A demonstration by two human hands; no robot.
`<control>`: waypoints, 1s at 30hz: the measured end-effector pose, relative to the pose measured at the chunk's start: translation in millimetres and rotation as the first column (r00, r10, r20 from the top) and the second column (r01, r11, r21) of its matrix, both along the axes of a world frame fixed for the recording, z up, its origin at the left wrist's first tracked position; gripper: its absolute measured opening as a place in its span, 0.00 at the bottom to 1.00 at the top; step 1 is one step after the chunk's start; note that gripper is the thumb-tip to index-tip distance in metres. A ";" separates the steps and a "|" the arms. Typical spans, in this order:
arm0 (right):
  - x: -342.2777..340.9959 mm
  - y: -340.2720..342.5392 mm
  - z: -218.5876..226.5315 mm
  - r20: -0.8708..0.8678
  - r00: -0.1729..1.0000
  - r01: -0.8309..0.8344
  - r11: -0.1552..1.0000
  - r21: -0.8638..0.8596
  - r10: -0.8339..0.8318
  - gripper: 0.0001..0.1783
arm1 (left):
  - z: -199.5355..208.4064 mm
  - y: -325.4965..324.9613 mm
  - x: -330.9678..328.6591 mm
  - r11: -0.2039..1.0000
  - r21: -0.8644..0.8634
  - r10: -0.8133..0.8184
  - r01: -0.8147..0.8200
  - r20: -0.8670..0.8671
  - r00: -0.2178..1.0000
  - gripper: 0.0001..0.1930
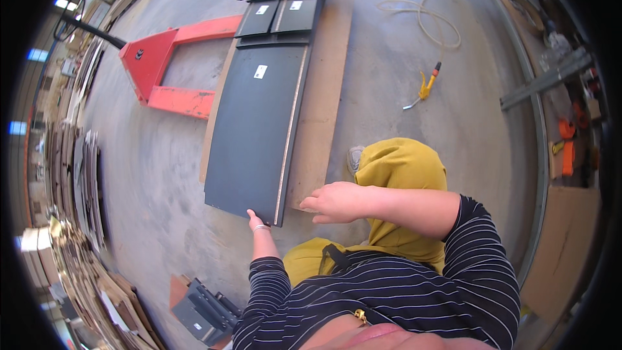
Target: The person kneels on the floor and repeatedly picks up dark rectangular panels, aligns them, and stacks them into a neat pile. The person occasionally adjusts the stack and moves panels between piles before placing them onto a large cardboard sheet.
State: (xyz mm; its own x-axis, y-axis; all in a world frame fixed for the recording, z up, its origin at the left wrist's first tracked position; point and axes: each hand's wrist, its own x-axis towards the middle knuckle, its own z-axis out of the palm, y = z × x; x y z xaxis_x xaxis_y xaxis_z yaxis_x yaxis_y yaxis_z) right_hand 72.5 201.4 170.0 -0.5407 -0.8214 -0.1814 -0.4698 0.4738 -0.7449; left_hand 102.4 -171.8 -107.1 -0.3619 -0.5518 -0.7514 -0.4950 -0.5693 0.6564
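A long dark grey panel [256,123] with a pale raw right edge and a white label lies lengthwise in front of me. My left hand [255,220] grips its near edge, thumb uppermost; the other fingers are hidden below. My right hand [337,202] hovers just right of the panel's near end, by the corner of a brown cardboard sheet [324,104], fingers stretched out and holding nothing. Smaller dark panels [291,16] with white labels are stacked at the far end.
A red pallet truck [146,61] stands left, its forks reaching under the cardboard. On the floor to the right lie a yellow air blow gun [425,86] and a coiled hose [440,29]. Cardboard stacks [74,175] line the left; more dark panels [201,311] sit at lower left. A metal rack [534,84] borders the right.
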 end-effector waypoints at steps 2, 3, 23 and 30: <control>-2.3 -0.1 -0.8 0.000 1.000 -0.025 1.000 0.005 0.025 0.23 | 1.5 2.6 -0.6 0.999 -0.034 0.000 0.001 0.028 1.000 0.31; -4.0 -0.4 -0.7 0.022 0.999 -0.029 1.000 0.009 0.029 0.24 | 1.4 3.8 -1.5 0.997 -0.080 -0.005 0.009 0.057 0.998 0.31; -96.5 -0.6 18.5 0.030 0.999 -0.011 0.980 -0.200 0.017 0.24 | 81.0 154.7 -92.0 0.163 -0.393 -0.477 0.905 0.771 0.421 0.48; -269.8 25.7 -51.8 0.564 0.754 0.653 0.476 -0.589 -0.336 0.28 | 94.1 161.7 -102.6 0.116 -0.183 -0.518 0.976 0.827 0.217 0.50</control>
